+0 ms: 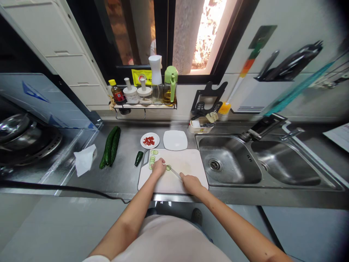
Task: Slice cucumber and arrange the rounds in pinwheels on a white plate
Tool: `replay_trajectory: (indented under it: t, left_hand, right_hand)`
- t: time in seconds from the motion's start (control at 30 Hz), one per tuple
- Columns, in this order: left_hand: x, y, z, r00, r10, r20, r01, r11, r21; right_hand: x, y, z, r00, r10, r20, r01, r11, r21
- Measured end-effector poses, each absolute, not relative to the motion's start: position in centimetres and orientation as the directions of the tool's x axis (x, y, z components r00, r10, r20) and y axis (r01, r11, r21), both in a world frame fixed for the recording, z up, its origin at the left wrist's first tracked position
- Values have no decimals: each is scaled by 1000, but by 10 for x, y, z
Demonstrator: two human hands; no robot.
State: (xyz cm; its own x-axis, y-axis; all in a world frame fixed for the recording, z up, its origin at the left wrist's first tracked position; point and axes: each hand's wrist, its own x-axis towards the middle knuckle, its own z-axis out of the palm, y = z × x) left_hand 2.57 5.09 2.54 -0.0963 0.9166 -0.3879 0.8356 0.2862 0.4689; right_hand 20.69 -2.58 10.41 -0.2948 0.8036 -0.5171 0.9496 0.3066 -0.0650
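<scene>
My right hand (192, 183) is wrapped round the handle of a knife (176, 173), whose blade points left over the white cutting board (195, 158). At the blade's tip lies a cucumber slice (168, 167), just right of the fingers of my left hand (159, 168). That hand is closed low over the board; whatever its fingers grip is hidden. Along the board's left side runs an overlapping row of pale green cucumber slices (152, 159), partly behind my left hand. A dark green cucumber end piece (139, 158) lies on the counter just left of the board.
Behind the board stand a small plate (142, 141) of chopped red pieces and a white square plate (175, 140). Two whole cucumbers (110, 147) and a white paper (85, 160) lie leftward. The double sink (231, 174) adjoins the board's right. A seasoning shelf (147, 106) hangs behind.
</scene>
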Motion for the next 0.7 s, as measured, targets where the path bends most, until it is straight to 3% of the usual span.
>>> replay_trajectory:
  t: [0.7]
  left_hand:
    - [26, 50, 32, -90, 907, -411, 832, 295, 470]
  right_hand:
    - [216, -33, 99, -276, 801, -531, 955, 289, -62]
